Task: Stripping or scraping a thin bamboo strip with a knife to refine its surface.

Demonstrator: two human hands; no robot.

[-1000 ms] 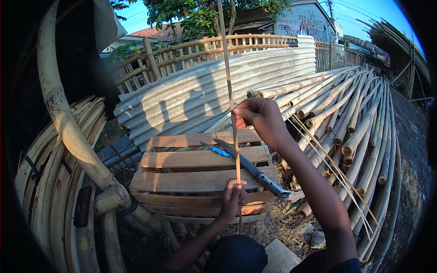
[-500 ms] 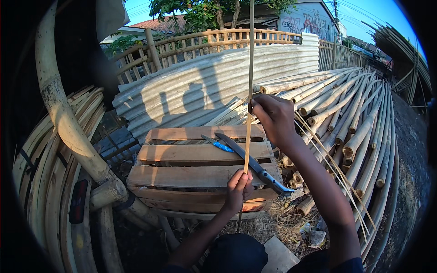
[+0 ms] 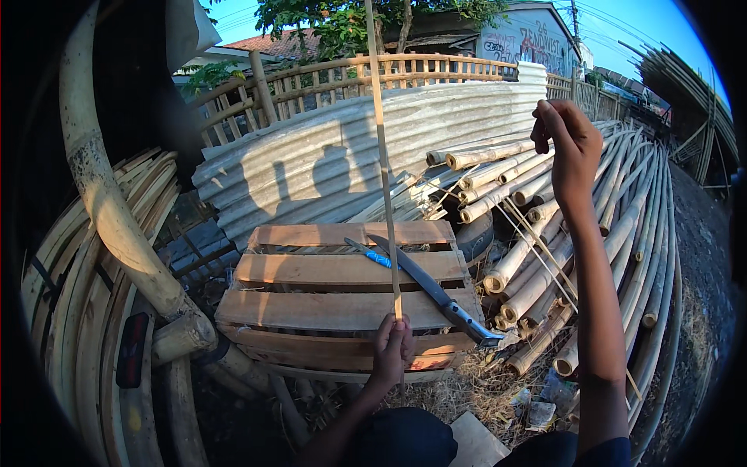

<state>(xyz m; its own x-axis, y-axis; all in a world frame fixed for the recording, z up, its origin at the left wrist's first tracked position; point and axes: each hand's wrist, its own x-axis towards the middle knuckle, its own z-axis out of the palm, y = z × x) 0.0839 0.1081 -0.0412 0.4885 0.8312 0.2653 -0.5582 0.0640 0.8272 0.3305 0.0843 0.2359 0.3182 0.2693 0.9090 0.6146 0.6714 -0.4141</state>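
My left hand (image 3: 394,350) is closed around a long, thin bamboo strip (image 3: 384,171) above the near part of a slatted wooden bench (image 3: 311,308). The strip stands nearly upright, leaning slightly left, and runs out of the top of the view. My right hand (image 3: 574,148) is raised to the right, away from the strip, with its fingers curled together. Whatever they may hold is hidden. On the slats lies a long dark-bladed machete (image 3: 428,286), its handle end towards the near right edge. Beside its blade is a smaller tool with a blue handle (image 3: 375,254).
Cut bamboo poles (image 3: 622,226) are piled along the right. A thick bamboo post (image 3: 117,202) and split bamboo lengths (image 3: 70,311) stand at the left. Corrugated sheeting (image 3: 311,148) and a bamboo fence (image 3: 311,82) close off the far side.
My right hand has left the strip and swung up and to the right. The strip's upper part has tilted left. My left hand still grips it, slightly lower and farther left.
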